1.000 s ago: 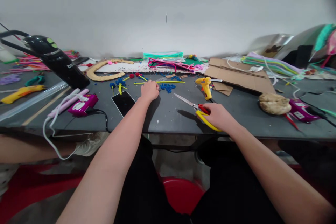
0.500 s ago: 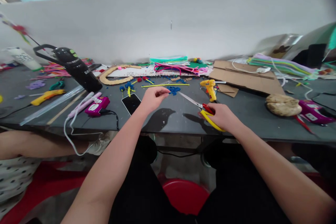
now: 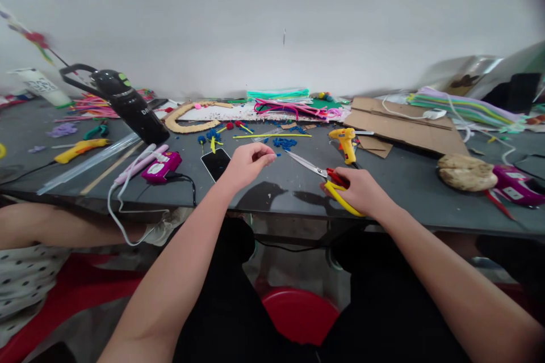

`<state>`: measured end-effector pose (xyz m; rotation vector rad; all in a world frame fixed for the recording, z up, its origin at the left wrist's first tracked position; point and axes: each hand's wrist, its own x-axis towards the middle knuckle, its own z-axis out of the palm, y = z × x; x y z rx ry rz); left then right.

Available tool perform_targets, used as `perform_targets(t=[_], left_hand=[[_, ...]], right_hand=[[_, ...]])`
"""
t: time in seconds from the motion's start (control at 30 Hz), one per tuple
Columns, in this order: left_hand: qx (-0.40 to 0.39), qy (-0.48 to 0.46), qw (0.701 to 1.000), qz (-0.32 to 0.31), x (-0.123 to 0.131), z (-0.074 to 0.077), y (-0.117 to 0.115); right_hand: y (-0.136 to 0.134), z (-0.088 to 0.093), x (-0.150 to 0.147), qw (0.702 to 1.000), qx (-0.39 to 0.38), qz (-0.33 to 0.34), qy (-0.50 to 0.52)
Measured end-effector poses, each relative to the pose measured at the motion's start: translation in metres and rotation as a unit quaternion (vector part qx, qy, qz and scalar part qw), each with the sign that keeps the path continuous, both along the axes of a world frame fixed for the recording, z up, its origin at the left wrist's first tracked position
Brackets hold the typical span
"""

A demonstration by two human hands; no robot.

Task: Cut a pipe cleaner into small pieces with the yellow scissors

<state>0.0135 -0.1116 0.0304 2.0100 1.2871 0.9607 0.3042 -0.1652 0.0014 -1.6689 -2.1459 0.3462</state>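
My right hand (image 3: 360, 190) is closed round the red and yellow handles of a pair of scissors (image 3: 313, 168), blades pointing up-left over the dark table (image 3: 276, 181). My left hand (image 3: 247, 160) hovers above the table with its fingers pinched together on something too small to make out, possibly a blue bit. Just beyond its fingertips lies a heap of blue pieces (image 3: 284, 142). A black phone (image 3: 216, 163) lies to the left of that hand. A yellow pipe cleaner (image 3: 272, 136) lies behind the heap.
A yellow glue gun (image 3: 346, 142) and cardboard sheets (image 3: 404, 125) lie to the right; a purple glue gun (image 3: 160, 167) with a cable and a black bottle (image 3: 128, 102) to the left. Coloured pipe cleaners (image 3: 289, 108) lie along the wall. Another person's arm (image 3: 55, 227) shows at the left.
My left hand has lifted off the table, drawn back toward me and pinched its fingers. The right hand and scissors have hardly moved. The view has tilted up.
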Motion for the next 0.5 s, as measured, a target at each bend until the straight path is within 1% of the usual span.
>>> perform_targets(t=[0.27, 0.4, 0.5], left_hand=[[0.055, 0.033, 0.998, -0.011, 0.0003, -0.0037, -0.0026], [0.092, 0.034, 0.995, -0.016, 0.0015, -0.0044, -0.0028], [0.101, 0.034, 0.994, -0.019, 0.0026, -0.0041, -0.0037]], right_hand=[[0.0008, -0.0025, -0.0022, 1.000, 0.001, 0.010, 0.001], [0.0001, -0.0031, -0.0020, 1.000, 0.000, 0.012, -0.007], [-0.0006, -0.0028, -0.0016, 1.000, 0.000, 0.011, -0.022]])
